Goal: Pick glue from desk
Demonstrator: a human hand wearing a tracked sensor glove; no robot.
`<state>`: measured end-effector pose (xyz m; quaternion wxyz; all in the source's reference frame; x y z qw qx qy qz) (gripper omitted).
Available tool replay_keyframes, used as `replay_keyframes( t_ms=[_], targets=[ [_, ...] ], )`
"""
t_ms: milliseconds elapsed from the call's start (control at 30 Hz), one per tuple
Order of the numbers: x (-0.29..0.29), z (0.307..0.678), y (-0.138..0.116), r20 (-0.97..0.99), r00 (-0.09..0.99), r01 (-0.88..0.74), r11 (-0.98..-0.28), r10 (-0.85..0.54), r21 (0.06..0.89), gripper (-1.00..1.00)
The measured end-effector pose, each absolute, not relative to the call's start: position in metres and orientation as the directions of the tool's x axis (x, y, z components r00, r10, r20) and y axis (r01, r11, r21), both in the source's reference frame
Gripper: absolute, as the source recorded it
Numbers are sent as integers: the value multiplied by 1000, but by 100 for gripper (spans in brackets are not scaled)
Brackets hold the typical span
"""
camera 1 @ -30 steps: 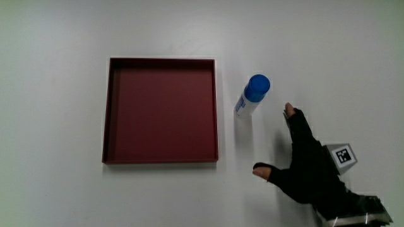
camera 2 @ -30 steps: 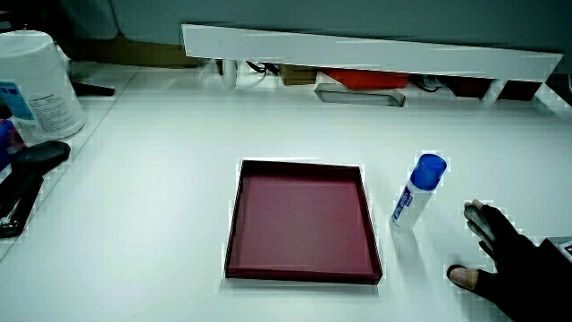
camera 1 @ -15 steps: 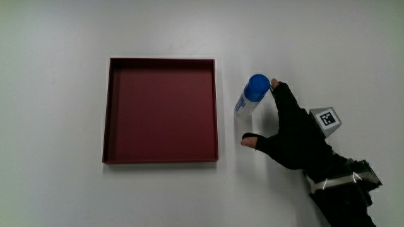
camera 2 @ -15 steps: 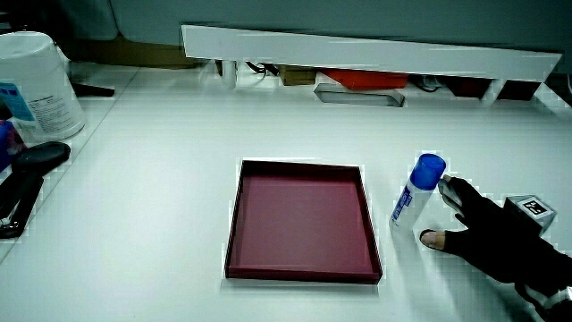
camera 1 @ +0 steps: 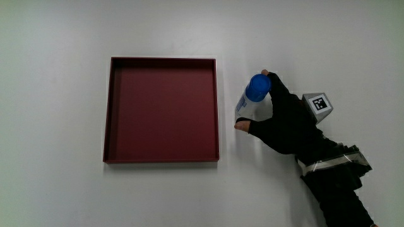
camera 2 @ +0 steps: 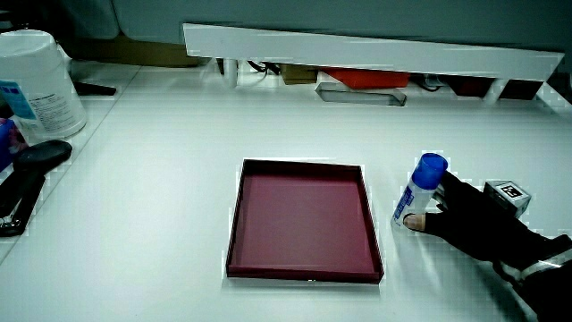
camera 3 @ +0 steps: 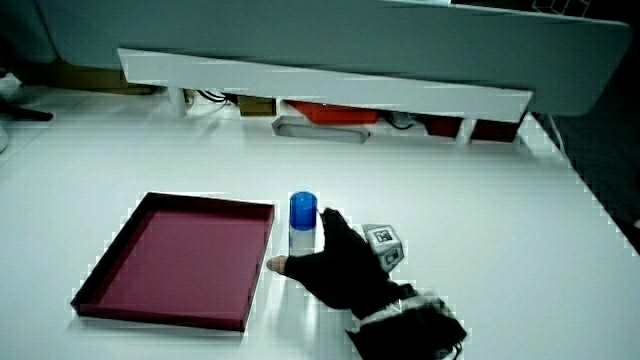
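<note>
A red tray (camera 1: 161, 110) is seen on the table, with the glue (camera 1: 251, 101) standing upright just beside it at its 3 o'clock. The hand (camera 1: 281, 120) is wrapped around the glue, thumb and fingers closing on it. Lifting is not yet done.

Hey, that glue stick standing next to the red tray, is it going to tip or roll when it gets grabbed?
The glue stick stands upright, tall and narrow, so a sideways nudge would probably tip it. Being round, it would likely roll once down. The hand wraps its body from the side away from the tray, which should steady it.
</note>
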<state>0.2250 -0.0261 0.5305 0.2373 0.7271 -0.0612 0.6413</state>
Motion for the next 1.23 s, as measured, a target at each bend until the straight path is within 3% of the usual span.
replay_keyframes(
  t_ms=[533,1033,1233],
  targets=[
    [229,529,-28,977,153,-314,-930,152,194,100],
    [214,499,-49,979,199,-333,-936,46,112,100],
    [179,473,-58,989,143,-387,-917,41,94,100]
  ],
)
